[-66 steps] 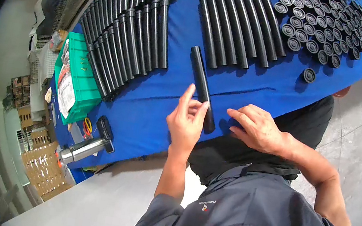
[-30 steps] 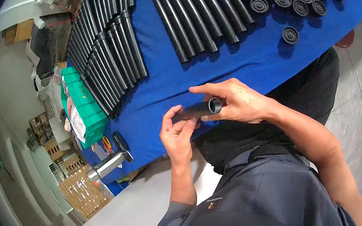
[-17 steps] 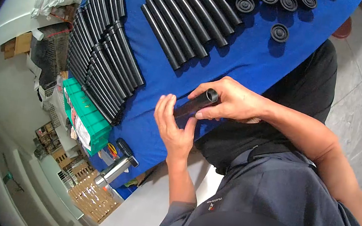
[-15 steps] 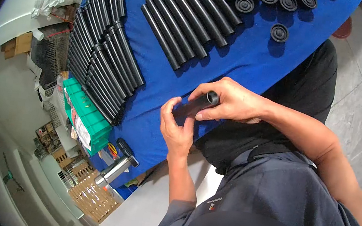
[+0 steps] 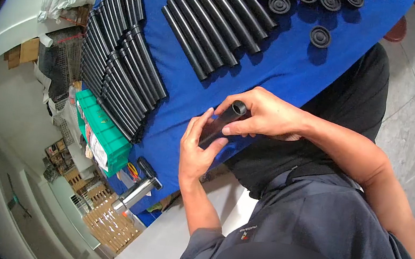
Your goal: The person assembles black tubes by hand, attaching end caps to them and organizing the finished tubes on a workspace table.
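Observation:
A short black tube is held tilted between my two hands, its open round end up and to the right. My right hand grips it near that end, thumb on the near side and fingers behind. Around the lower part curves my left hand, fingers on the left side and thumb on the right; the lower end is hidden. Beyond my hands, a row of long black tubes lies on the blue cloth. Round black ringed caps rest at the upper right.
More black tubes are stacked at the left of the cloth. Beside them stand a green crate with papers and a metal tool with a black handle. My dark-clothed leg is by the right table edge.
The short tube has tipped more upright, and its open end has shifted slightly left. My left hand has moved slightly left and its thumb has lowered.

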A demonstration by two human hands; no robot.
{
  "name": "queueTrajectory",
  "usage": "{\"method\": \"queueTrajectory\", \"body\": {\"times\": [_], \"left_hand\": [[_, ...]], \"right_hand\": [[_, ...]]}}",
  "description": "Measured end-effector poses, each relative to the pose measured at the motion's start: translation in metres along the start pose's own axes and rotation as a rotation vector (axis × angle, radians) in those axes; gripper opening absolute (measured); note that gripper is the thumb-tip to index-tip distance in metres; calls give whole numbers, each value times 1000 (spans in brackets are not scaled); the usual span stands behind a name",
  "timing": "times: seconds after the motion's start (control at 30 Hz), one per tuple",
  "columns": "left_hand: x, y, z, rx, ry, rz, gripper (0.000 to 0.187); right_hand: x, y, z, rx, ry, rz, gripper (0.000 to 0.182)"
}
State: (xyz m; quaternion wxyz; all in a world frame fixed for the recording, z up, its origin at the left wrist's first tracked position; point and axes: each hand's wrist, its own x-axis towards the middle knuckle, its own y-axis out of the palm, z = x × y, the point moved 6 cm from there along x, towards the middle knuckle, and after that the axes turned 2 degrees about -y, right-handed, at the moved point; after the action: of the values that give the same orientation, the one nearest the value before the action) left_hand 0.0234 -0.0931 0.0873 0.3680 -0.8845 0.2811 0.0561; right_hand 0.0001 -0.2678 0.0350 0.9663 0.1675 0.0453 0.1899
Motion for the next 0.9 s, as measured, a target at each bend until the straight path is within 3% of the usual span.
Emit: {"method": "queueTrajectory", "body": {"times": [0.13, 0.27, 0.33, 0.47, 0.57, 0.7, 0.83, 0.9], "left_hand": [[0, 3, 18, -85, -109, -95, 33], [0, 0, 19, 15, -39, -62, 33], [-1, -2, 15, -15, -36, -44, 31], [-13, -8, 13, -729, 123, -210, 28], [-16, -16, 5, -1196, 188, -302, 31], [-25, -7, 37, -1355, 5, -274, 31], [-40, 36, 67, -1615, -269, -249, 34], [-43, 43, 68, -1528, -334, -246, 38]], "right_hand": [[0, 0, 0, 40, 26, 1, 43], [0, 1, -1, 58, 33, 2, 46], [1, 3, -8, 75, -87, -20, 51], [-1, 5, 6, -253, -338, -29, 67], [-2, 9, 15, -386, -336, 26, 72], [-3, 8, 13, -172, -133, 60, 66], [-2, 9, 6, -287, -427, -29, 53], [-4, 8, 9, -257, -375, -45, 39]]}}
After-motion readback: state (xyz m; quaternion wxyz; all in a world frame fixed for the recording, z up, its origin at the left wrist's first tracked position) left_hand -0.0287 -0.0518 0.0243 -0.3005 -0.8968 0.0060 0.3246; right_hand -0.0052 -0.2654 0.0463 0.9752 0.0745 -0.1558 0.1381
